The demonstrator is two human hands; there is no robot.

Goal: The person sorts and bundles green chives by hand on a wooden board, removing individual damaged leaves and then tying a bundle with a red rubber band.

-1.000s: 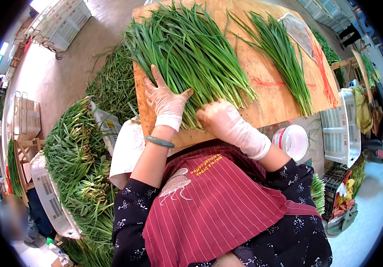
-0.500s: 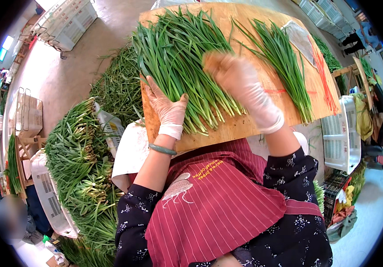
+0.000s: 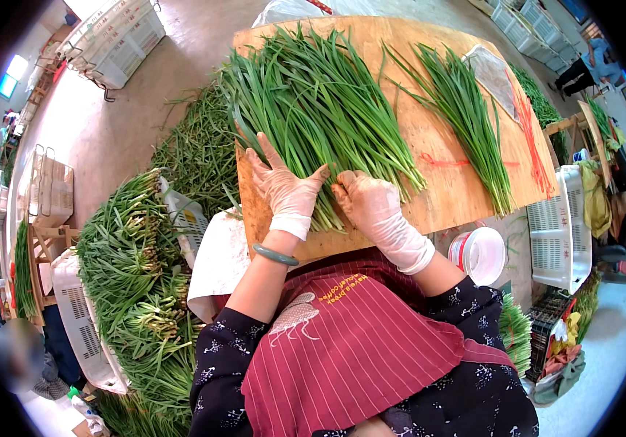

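A broad heap of green garlic chives [image 3: 313, 102] lies on the wooden board [image 3: 444, 193], pale stem ends toward me. My left hand [image 3: 284, 188], in a thin whitish glove, rests on the heap's left side near the stem ends, fingers and thumb spread. Right beside it, my gloved right hand [image 3: 375, 207] is closed, with fingertips pinching at chives near the pale ends; the pinched stems are mostly hidden. Apart on the right lies a smaller bunch of chives [image 3: 473, 124], with a red tie [image 3: 448, 161] running under it.
Red ties [image 3: 531, 153] hang over the board's right edge beside a whitish cloth [image 3: 491, 76]. Left of me, chives [image 3: 124, 277] fill a white crate [image 3: 80, 320]. Loose leaves [image 3: 200, 146] heap on the floor. A white bucket [image 3: 484, 255] and crate [image 3: 560, 226] stand right.
My right hand has come down and left from above the middle of the board and closed at the stem ends. The heap's right-hand stems now spread farther right. My left hand stays spread.
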